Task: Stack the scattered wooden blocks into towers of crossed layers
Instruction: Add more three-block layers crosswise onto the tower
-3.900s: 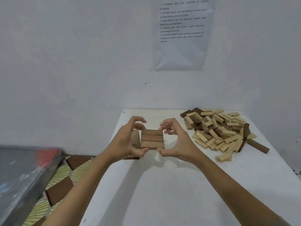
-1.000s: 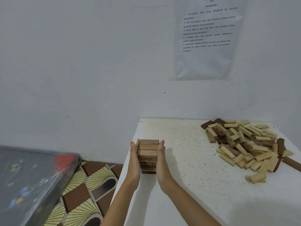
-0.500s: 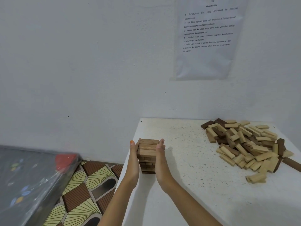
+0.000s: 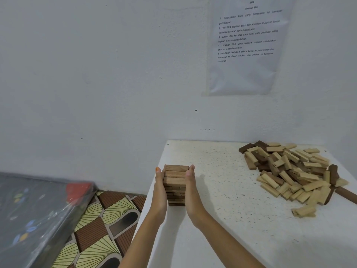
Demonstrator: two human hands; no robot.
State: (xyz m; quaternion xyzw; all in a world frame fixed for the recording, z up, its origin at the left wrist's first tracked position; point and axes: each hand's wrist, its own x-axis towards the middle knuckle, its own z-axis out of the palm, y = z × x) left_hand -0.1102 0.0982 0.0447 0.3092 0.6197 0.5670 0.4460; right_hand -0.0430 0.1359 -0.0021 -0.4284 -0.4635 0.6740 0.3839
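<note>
**Both palms flat against the tower**

The left hand (image 4: 160, 190) and the right hand (image 4: 191, 190) stood edge-down on the table, fingers straight and held together, each pressed flat against an opposite side of the block tower (image 4: 175, 182). Neither hand curled round it; the tower sat squeezed between 2 open palms. An orange nail showed on a left fingertip.

The tower stood upright near the left edge of the white speckled table (image 4: 222, 225). Its top layer was 3 brown blocks lying side by side, and the layers beneath ran crosswise to one another; how many there were could not be told.

Well apart, toward the table's far right corner, lay the loose pile of blocks (image 4: 295, 171), pale and dark ones mixed. 1 pale block (image 4: 303, 211) lay just off the pile's near side.

A printed sheet (image 4: 247, 45) hung on the wall above the table. Left of the table, a patterned floor mat (image 4: 96, 229) and a plastic-wrapped dark object (image 4: 34, 213) were in view.
</note>
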